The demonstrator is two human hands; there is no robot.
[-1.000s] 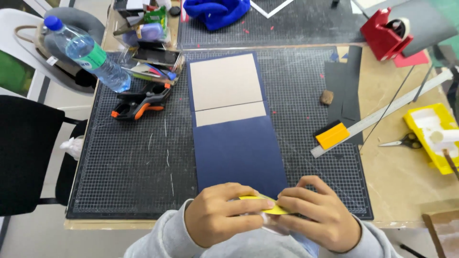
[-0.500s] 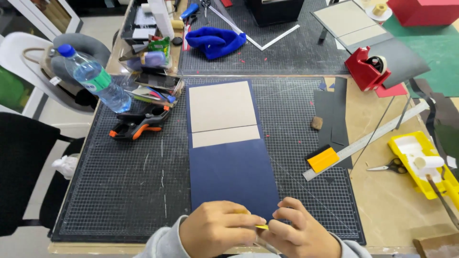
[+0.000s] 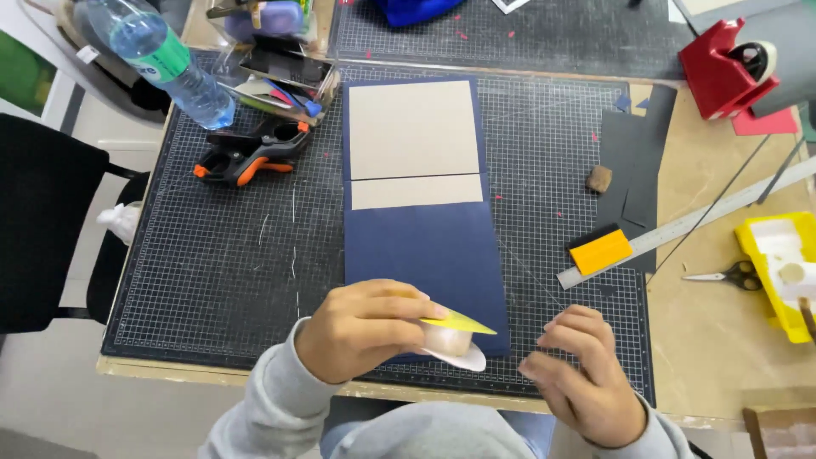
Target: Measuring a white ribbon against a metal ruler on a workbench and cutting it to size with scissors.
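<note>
Hands have separated: left hand [image 3: 361, 331] now alone grips the yellow-faced tape roll [image 3: 450, 333] over the navy sheet [image 3: 421, 246]; right hand [image 3: 586, 374] hangs loosely curled, empty.

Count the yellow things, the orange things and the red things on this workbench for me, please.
Yellow: 2, the tape roll held in the left hand, and the tray at the right edge.
Orange: 2, the block on the ruler, and the black and orange clamp.
Red: 1, the tape dispenser.
Total: 5.
</note>
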